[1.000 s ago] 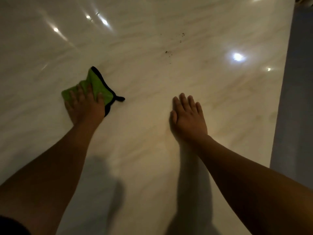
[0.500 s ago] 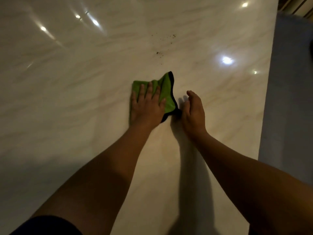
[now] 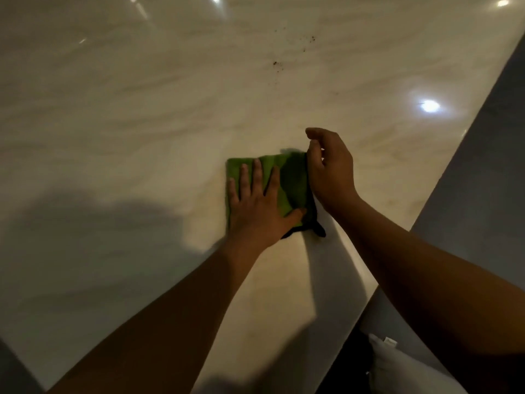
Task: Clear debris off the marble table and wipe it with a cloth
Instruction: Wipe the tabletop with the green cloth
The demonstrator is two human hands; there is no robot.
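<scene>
- Left grip [image 3: 255, 211] lies flat on the green cloth [image 3: 292, 180], palm down, fingers straight and spread, and presses it onto the counter [image 3: 142, 109].
- Right grip [image 3: 331, 174] stands on its edge just beside the cloth, against the cloth's right side. Its fingers are curled over, and whether they pinch the cloth's border cannot be told.
- One counter fills most of the view: pale, glossy marble with faint veins. Its right edge runs diagonally from the upper right down to the lower middle.
- Grey floor [image 3: 483, 180] lies beyond that edge, on the right.
- A broad shadow [image 3: 99, 223] falls across the counter's left half, well apart from the cloth.
- Two bare forearms come in from the bottom, one to each grip; the right one crosses over the counter's edge.
- One white object [image 3: 397, 365] sits low at the bottom right, off the counter; what it is cannot be told.
- One cloth only, folded, green with a dark border. It rests right of centre, with a dark corner poking out near the left wrist.
- Several bright light spots [image 3: 429, 106] shine on the marble, the strongest to the right of the right grip.
- Debris [image 3: 275, 64] shows as tiny dark specks in two loose clusters farther up the counter, well apart from the cloth, with marble between.
</scene>
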